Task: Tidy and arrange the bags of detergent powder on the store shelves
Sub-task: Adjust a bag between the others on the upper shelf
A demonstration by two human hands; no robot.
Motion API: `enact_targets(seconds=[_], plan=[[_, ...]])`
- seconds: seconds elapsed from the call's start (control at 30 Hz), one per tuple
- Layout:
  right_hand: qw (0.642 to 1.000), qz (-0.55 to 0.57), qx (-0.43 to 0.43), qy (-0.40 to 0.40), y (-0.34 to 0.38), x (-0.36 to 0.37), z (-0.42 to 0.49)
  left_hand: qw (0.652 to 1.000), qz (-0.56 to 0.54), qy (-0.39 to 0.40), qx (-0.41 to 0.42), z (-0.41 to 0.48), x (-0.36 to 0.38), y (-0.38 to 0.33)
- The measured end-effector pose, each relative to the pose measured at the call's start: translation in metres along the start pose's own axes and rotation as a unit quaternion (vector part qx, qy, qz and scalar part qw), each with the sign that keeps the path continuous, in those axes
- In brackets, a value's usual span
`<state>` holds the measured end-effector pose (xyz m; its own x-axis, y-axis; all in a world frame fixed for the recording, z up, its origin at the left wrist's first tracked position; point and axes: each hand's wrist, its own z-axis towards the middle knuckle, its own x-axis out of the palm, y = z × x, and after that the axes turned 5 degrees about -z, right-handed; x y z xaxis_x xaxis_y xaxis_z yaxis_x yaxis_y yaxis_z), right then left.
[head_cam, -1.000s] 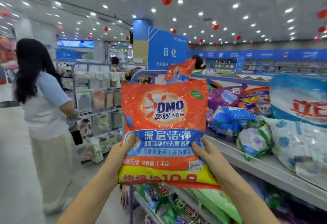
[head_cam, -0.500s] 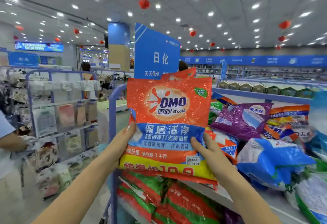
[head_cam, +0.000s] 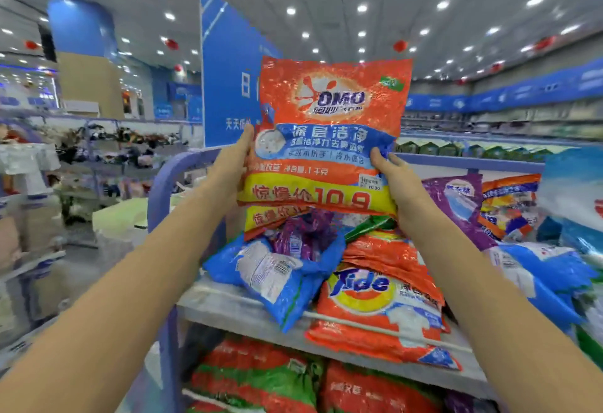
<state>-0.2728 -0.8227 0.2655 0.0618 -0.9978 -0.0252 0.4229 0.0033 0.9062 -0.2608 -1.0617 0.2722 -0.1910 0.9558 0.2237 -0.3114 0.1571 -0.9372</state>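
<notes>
I hold an orange OMO detergent bag [head_cam: 329, 138] upright in front of me, above the left end of the grey shelf [head_cam: 235, 310]. My left hand [head_cam: 233, 164] grips its left edge and my right hand [head_cam: 396, 181] grips its right edge, thumbs on the front. A second orange bag [head_cam: 270, 220] peeks out right behind its bottom edge. Below them on the shelf lie a blue bag [head_cam: 270, 275], a crumpled purple bag [head_cam: 303, 233] and an orange Tide bag [head_cam: 375, 308], piled loosely.
More bags lie to the right: a purple one [head_cam: 460, 207], an orange one [head_cam: 509, 203] and blue ones [head_cam: 541, 275]. Red and green bags [head_cam: 257, 376] fill the shelf below. A purple-blue frame post [head_cam: 160, 190] ends the shelf on the left. An aisle with racks [head_cam: 98, 158] lies left.
My view has swung right and closer to the shelf. Both hands have carried the OMO bag up and over the shelf's left end; the Tide and blue bags below have come into view.
</notes>
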Motion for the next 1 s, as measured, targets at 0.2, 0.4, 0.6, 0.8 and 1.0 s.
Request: enact_targets(seconds=[0.2, 0.4, 0.6, 0.8, 1.0], plan=[[0.998, -0.027, -0.013, -0.048, -0.011, 0.041, 0.01, 0.996, 0.045, 0.034, 0.071, 0.029, -0.017, 0.017], [0.959, -0.279, -0.028, -0.052, -0.038, 0.062, -0.002, 0.991, 0.077, -0.002, 0.112, 0.022, -0.028, 0.066], [0.912, -0.39, -0.069, -0.111, -0.089, 0.076, -0.033, 0.98, 0.163, -0.057, 0.097, 0.013, -0.04, 0.117], [0.921, -0.361, -0.083, -0.117, -0.086, 0.079, -0.035, 0.981, 0.159, -0.048, 0.103, 0.019, -0.048, 0.121], [0.883, -0.393, -0.187, -0.177, -0.082, 0.078, -0.052, 0.873, 0.335, -0.117, 0.334, -0.017, -0.026, 0.109]])
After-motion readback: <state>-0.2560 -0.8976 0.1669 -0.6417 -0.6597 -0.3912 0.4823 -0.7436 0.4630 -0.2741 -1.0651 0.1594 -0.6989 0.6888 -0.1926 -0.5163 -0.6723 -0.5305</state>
